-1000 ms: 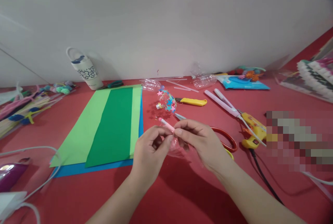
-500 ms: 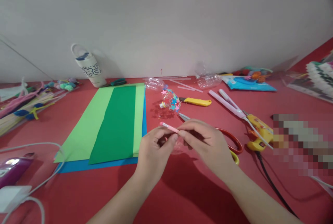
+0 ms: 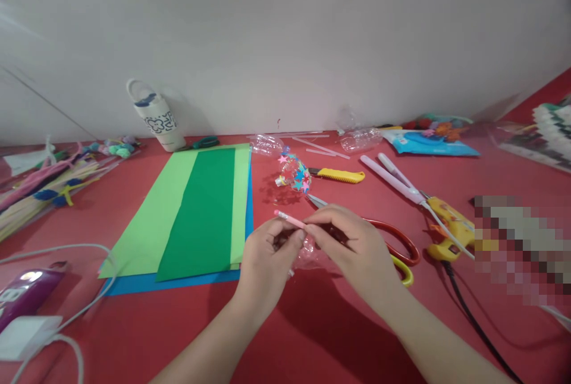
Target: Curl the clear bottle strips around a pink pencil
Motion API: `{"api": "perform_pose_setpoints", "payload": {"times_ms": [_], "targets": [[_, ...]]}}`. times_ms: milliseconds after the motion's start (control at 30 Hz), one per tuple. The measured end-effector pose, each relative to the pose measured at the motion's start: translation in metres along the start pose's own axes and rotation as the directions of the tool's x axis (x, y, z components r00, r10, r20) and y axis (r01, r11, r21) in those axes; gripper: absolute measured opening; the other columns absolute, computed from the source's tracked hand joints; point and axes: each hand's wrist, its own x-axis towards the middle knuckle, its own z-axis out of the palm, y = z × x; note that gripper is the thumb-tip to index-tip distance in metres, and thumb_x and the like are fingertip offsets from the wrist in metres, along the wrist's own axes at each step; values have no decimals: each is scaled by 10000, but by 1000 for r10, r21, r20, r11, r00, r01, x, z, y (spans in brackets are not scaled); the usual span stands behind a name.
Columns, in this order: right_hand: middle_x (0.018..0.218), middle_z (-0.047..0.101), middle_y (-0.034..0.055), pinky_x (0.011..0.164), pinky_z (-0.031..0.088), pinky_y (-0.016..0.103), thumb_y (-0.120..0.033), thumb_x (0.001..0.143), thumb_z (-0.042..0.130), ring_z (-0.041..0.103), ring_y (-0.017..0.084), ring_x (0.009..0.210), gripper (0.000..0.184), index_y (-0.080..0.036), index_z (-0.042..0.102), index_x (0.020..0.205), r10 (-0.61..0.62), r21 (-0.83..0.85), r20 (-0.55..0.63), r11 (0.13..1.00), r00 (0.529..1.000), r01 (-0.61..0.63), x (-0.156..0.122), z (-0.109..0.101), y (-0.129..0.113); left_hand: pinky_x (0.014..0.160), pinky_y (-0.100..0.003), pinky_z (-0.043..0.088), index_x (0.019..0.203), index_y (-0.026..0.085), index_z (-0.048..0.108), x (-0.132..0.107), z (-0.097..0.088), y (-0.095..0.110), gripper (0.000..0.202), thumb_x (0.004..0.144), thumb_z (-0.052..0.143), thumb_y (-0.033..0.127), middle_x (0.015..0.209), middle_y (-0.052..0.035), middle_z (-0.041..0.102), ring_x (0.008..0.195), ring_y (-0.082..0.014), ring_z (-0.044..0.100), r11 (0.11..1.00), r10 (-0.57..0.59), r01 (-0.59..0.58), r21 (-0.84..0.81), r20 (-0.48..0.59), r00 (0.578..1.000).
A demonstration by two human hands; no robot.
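Observation:
My left hand and my right hand meet over the red table, fingers pinched together. Between them I hold a thin pink stick that points up and left, and a clear plastic piece sits under the fingers. Just beyond the hands lies a clear bottle part covered in coloured stars. Red-handled scissors lie under and right of my right hand.
Green sheets lie on blue paper to the left. A yellow utility knife, a pink flat iron, a yellow glue gun with black cord, clear bottle pieces, a white bottle, pipe cleaners and a purple device surround them.
The hands have stayed pinched on the pink stick and shifted slightly right and down in view; the clear plastic piece shows more beneath them.

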Motion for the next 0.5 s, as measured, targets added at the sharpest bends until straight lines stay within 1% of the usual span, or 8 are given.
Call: {"api": "perform_pose_setpoints", "payload": {"times_ms": [100,167,200,267,300,367,433,500], "targets": [[717,599,-8,560,419,241,-214,846,558,548,130,619,99,-210,606,759,82,46,16,995,996,-83,0,0,-2,519,-212,434,738,174,684,1,0,-1,114,774,583,212,655,0,650,564,-113,554,999,32,-32,10,3,999],[721,597,-11,550,429,237,-226,838,570,552,128,608,45,-215,601,807,122,87,15,989,992,-123,0,1,-3,519,-210,432,736,174,683,1,0,-1,112,773,581,203,662,-2,649,564,-110,549,999,45,-45,17,-1,999],[729,597,-11,539,433,234,-233,835,575,555,127,603,23,-219,592,844,135,110,11,985,991,-136,0,1,-3,520,-209,432,734,174,682,1,0,-1,112,773,581,203,665,-3,648,565,-109,547,999,48,-48,14,-2,999],[757,596,-7,528,439,228,-242,842,574,562,127,606,65,-224,560,903,127,126,-12,984,992,-124,-2,2,-3,513,-207,429,731,173,678,0,0,-2,114,775,580,210,669,-3,644,561,-107,540,999,42,-42,-3,0,999],[763,592,-4,530,438,228,-237,850,565,562,128,611,65,-225,546,910,97,103,-23,990,995,-94,-3,3,-2,509,-206,427,732,172,677,0,0,-2,113,775,581,214,668,-2,641,559,-106,538,999,34,-34,-13,1,999],[777,586,6,566,436,239,-204,871,531,563,137,653,22,-222,536,884,-11,3,-34,1000,999,11,-4,4,0,508,-204,427,741,172,674,0,1,-3,109,775,583,220,663,1,634,564,-106,540,999,20,-20,-36,-2,1000],[807,589,21,622,438,258,-167,885,501,563,150,712,67,-216,544,867,-124,-92,-30,988,992,121,-5,5,3,515,-203,431,741,171,671,-1,1,-3,102,770,587,220,650,4,627,569,-107,542,998,18,-19,-53,-12,1000],[847,592,34,656,440,272,-149,894,484,560,157,748,96,-211,554,872,-188,-134,-36,974,981,182,-6,6,5,521,-203,433,723,168,666,-1,1,-2,95,762,591,211,637,7,620,568,-105,536,998,28,-30,-55,-26,999]]}}
